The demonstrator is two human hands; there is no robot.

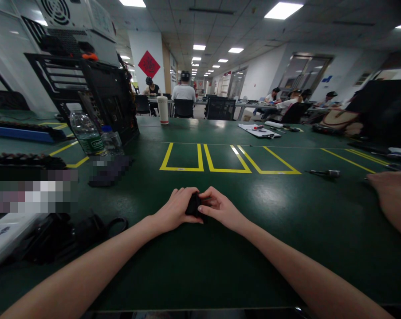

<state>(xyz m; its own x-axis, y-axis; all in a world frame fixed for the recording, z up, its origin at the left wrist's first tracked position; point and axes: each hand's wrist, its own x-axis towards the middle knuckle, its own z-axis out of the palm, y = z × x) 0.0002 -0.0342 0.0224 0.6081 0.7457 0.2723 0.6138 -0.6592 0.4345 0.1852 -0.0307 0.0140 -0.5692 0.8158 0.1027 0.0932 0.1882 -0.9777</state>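
Note:
Both of my hands meet around a small black object (193, 204) just above or on the green table (200, 266), near the middle of the view. My left hand (178, 208) curls around its left side, thumb below and fingers over the top. From the right, my right hand (220, 207) touches its edge with thumb and fingertips. Fingers cover much of the object, so its exact kind cannot be made out. Beyond the hands, yellow tape outlines (182, 169) mark the tabletop.
Left stand a computer case frame (104, 93), a water bottle (85, 133) and black cables (90, 230). A screwdriver (327, 173) lies right, near another person's hand (393, 199). Farther back are a white tumbler (162, 110) and a clipboard (258, 130). Several people sit in the background.

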